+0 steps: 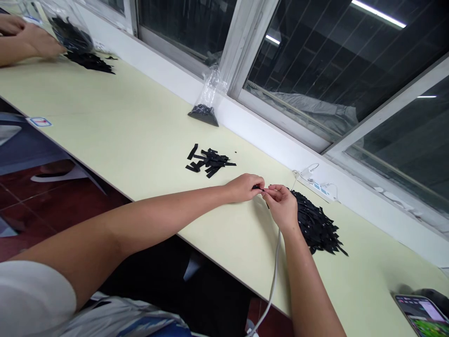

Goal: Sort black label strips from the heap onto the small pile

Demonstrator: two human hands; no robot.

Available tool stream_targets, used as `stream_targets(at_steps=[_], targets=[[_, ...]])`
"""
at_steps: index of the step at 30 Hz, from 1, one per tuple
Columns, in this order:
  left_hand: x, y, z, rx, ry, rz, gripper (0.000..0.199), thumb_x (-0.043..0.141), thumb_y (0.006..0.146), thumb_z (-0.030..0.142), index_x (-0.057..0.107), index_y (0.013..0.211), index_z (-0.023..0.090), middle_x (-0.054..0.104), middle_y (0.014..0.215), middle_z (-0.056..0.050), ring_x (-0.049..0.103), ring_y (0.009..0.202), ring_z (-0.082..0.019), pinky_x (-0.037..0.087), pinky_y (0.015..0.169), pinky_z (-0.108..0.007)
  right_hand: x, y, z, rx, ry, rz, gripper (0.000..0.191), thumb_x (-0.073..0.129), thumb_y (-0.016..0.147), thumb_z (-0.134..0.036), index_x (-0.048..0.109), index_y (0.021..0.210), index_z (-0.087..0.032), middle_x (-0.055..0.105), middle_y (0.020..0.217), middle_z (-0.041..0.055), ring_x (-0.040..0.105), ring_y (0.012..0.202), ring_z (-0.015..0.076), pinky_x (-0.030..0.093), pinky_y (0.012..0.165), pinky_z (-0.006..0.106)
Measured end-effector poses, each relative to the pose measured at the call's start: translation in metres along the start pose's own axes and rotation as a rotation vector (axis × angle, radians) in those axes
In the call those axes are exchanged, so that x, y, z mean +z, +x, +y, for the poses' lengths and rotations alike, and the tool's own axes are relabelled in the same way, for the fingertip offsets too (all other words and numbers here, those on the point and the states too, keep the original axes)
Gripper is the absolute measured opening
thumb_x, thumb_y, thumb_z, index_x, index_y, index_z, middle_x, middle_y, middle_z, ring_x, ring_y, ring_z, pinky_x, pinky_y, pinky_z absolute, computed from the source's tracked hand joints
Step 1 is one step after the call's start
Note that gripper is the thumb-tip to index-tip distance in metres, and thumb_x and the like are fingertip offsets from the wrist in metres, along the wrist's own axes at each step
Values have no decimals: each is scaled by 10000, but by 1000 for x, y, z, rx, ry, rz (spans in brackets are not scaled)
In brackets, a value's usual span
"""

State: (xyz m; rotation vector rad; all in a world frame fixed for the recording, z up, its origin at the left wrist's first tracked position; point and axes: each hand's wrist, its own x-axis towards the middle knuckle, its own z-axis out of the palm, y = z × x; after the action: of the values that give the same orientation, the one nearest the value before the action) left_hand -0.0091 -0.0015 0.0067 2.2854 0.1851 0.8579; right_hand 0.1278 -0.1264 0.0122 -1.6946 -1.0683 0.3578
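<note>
The left hand (pixel 243 188) holds one small, narrow black strip, fabric-like (pixel 257 187), in a pinch of thumb and bent fingers; the right hand (pixel 283 206) has its fingertips drawn narrow at the strip's other end. Probably this double grip is for keeping so small a piece steady. The strip is above the pale yellow-green worktop (pixel 140 117), between its near edge and its wall-side edge. The large heap of black strips (pixel 317 224) lies just beside the right hand, perhaps so that it is easy to reach, and the smaller, loose group of black strips (pixel 213 161) lies beyond the left hand, apart from the heap, maybe so the two do not mix. The clear plastic bag with small black pieces (pixel 205 112) stands by the wall-side edge, perhaps to leave the middle for the hands. I count one strip in the fingers, one large heap, one smaller group, one such bag, one white power strip (pixel 317 188) at the wall-side edge and one lit phone (pixel 426 316) near the near edge; the strips in the heap overlap too much for counting.
</note>
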Motion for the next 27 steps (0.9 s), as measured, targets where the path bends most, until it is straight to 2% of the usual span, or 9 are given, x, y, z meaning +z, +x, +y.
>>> stream_targets(at_steps=[5,12,19,27], targets=[[0,-1,3,-46,-37,-11,39,598,849,142,607,875,170,648,840,-15,561,762,-142,406,697,-272,0,0,0,53,27,6,500,840,632,-502,636,976,-202,764,943,87,710,795,212,550,754,330],[2,-1,0,-34,-15,-24,27,578,863,156,562,873,176,613,846,-17,528,753,-144,393,698,-280,2,0,-3,130,153,4,540,880,569,-482,652,951,-175,764,905,89,684,705,177,552,708,312],[4,0,-4,21,23,-68,44,520,872,141,512,872,185,579,925,-42,519,829,-165,397,738,-293,3,0,-2,152,200,-9,506,895,569,-448,671,929,-172,764,902,76,681,705,166,568,731,312],[3,-2,-3,9,27,-71,52,526,871,148,498,849,186,582,871,-30,503,778,-157,373,696,-286,2,1,-1,166,213,-23,519,908,543,-448,679,915,-169,760,872,70,683,702,174,578,738,325]])
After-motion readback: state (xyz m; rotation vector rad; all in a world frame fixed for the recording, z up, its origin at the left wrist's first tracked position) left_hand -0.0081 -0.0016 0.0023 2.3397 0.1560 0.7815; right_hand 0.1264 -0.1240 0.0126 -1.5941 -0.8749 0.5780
